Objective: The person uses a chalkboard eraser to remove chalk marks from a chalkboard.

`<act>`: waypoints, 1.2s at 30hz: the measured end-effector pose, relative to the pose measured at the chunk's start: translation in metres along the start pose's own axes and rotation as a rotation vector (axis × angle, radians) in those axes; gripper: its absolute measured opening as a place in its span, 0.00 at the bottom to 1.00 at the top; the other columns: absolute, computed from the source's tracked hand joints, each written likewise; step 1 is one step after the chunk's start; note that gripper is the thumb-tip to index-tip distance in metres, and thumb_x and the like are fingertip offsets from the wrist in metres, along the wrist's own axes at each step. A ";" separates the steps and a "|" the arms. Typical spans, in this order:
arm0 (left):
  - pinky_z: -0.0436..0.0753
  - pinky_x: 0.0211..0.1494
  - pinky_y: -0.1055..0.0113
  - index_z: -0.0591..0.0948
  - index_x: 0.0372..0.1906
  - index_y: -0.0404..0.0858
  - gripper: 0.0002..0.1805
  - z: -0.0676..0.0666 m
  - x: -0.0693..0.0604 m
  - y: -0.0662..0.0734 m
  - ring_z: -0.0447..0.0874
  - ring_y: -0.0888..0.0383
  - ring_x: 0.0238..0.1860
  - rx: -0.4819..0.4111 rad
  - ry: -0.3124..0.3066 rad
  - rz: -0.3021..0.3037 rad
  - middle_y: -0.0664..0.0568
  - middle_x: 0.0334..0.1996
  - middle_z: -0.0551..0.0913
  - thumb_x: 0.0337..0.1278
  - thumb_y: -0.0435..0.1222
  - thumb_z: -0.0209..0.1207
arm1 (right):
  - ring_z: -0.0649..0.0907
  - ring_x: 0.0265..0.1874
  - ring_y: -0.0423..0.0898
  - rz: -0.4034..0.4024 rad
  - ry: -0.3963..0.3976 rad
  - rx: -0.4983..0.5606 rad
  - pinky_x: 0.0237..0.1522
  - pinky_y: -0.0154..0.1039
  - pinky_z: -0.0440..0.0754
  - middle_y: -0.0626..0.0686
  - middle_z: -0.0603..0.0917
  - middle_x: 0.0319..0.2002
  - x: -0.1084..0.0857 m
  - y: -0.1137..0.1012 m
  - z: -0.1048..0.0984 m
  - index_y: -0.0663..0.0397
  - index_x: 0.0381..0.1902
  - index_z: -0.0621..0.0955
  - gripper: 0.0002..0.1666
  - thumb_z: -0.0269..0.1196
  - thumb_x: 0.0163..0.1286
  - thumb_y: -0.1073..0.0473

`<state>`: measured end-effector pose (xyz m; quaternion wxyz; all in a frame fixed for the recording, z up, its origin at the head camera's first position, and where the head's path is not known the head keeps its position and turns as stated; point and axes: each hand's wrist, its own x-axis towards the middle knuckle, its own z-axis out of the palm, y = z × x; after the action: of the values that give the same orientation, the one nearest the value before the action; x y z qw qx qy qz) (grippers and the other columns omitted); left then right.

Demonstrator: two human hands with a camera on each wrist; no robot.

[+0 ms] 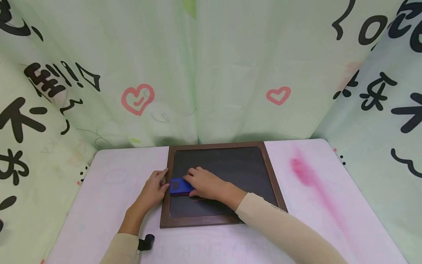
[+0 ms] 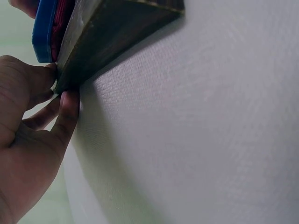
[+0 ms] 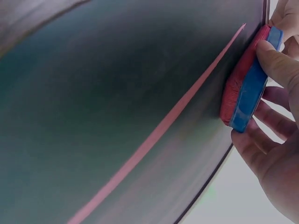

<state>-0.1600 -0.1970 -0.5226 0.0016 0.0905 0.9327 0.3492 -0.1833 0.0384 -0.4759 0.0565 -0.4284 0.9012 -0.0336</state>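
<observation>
A small chalkboard (image 1: 227, 165) with a brown wooden frame lies on the table. My right hand (image 1: 207, 185) grips a blue board eraser (image 1: 179, 186) against the board's left part, thumb and fingers on its sides. Its red felt side (image 3: 238, 77) faces the black surface in the right wrist view. A pink chalk line (image 3: 163, 126) runs across the board beside the eraser. At the left frame edge, my left hand (image 1: 153, 190) holds the wooden frame (image 2: 112, 32) between thumb and fingers, partly hidden in the left wrist view.
The white table (image 1: 128, 168) extends around the board, with a pink smear (image 1: 304, 172) on its right side. Behind and beside it hangs a pale green curtain (image 1: 211, 91) with black lettering and hearts. A black device (image 1: 146, 242) sits at the left wrist.
</observation>
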 end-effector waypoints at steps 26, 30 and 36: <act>0.81 0.50 0.53 0.69 0.73 0.25 0.32 -0.002 0.000 0.001 0.80 0.46 0.44 -0.002 -0.013 -0.011 0.31 0.58 0.75 0.65 0.25 0.62 | 0.77 0.55 0.51 0.043 0.019 0.189 0.57 0.45 0.80 0.55 0.79 0.60 -0.057 0.050 -0.001 0.54 0.72 0.76 0.35 0.70 0.71 0.50; 0.81 0.50 0.53 0.69 0.73 0.25 0.32 -0.003 0.000 0.001 0.80 0.46 0.45 0.002 -0.016 -0.015 0.31 0.58 0.75 0.66 0.25 0.62 | 0.77 0.54 0.51 0.076 0.035 0.196 0.56 0.47 0.80 0.56 0.79 0.60 -0.075 0.063 -0.001 0.55 0.71 0.76 0.35 0.70 0.70 0.50; 0.81 0.49 0.53 0.69 0.73 0.25 0.32 -0.002 0.000 0.000 0.80 0.47 0.45 0.007 -0.014 -0.006 0.31 0.58 0.75 0.66 0.25 0.62 | 0.78 0.54 0.53 0.128 0.053 0.212 0.56 0.49 0.80 0.57 0.80 0.59 -0.102 0.080 -0.001 0.56 0.70 0.77 0.35 0.72 0.69 0.52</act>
<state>-0.1596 -0.1979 -0.5211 0.0088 0.0902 0.9342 0.3452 -0.1809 0.1681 -0.4767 0.0794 -0.3604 0.9194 -0.1362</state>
